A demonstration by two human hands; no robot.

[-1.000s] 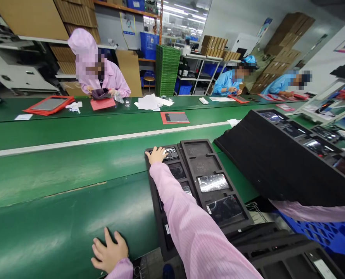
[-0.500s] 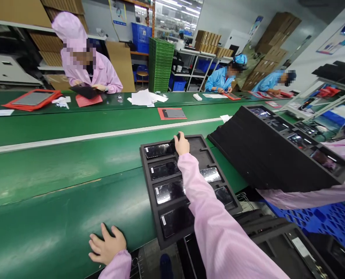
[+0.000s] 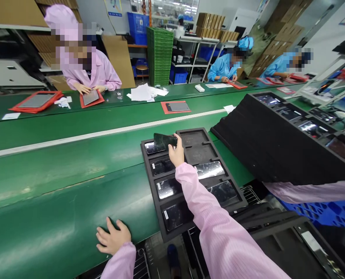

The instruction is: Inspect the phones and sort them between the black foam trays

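My right hand (image 3: 176, 152) is closed on a dark phone (image 3: 164, 141), held tilted just above the far left pocket of a black foam tray (image 3: 238, 200). The tray lies on the green conveyor belt (image 3: 59, 182) and holds several phones in its pockets; two far right pockets stand bare. My left hand (image 3: 113, 238) rests flat and open on the belt's near edge, fingers spread, holding nothing.
A second black foam tray (image 3: 262, 143) with several phones is held up tilted at the right by a co-worker's pink sleeve (image 3: 312, 190). Red trays (image 3: 175, 107) and papers (image 3: 145, 93) lie on the far belt, where three people work. More black trays sit low at the near right.
My right hand moved from the tray's far left pocket to its right end, gripped a phone and lifted it clear. My left hand stayed on the belt edge.
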